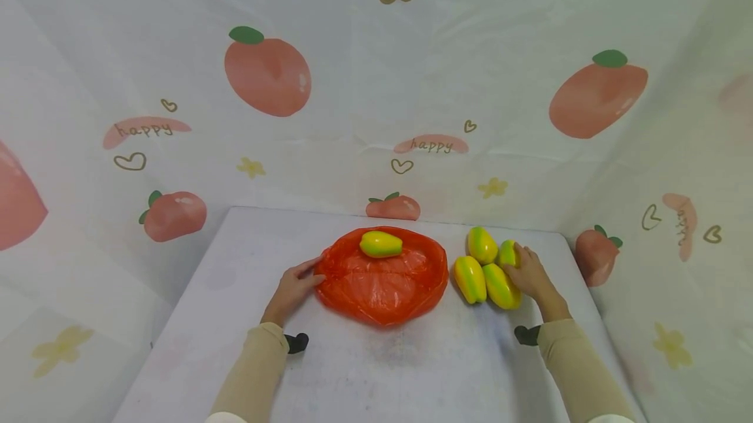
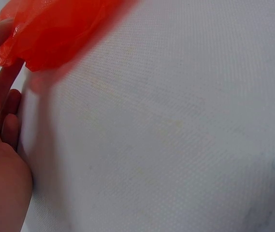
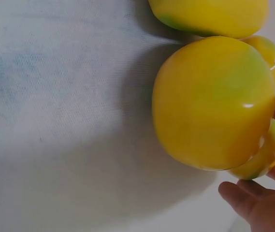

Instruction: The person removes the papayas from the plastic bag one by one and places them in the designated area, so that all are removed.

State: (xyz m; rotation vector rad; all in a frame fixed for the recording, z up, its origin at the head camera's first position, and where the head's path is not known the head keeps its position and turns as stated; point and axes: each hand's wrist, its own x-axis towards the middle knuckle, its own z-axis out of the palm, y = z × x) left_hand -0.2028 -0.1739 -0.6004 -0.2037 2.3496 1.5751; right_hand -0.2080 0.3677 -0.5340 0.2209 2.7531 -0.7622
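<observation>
An orange-red plastic bag [image 1: 382, 299] lies spread with its mouth open, and one yellow-green papaya [image 1: 381, 244] sits in its far part. At the bag's left edge, my left hand [image 1: 296, 289] pinches the thin plastic [image 2: 55, 34] between thumb and fingers. To the right of the bag, several more papayas [image 1: 470, 279] are grouped together. My right hand [image 1: 529, 272] reaches over the far-right papaya [image 1: 508, 253], fingers touching it and partly hiding it. A nearer papaya [image 3: 214, 104] fills the middle of the right wrist view, with the fingers beyond it.
The white tabletop [image 1: 376, 377] is backed by a white printed cloth [image 1: 353, 83] with fruit drawings, which also hangs at both sides. Dark wrist mounts [image 1: 297, 343] stick out from the sleeves.
</observation>
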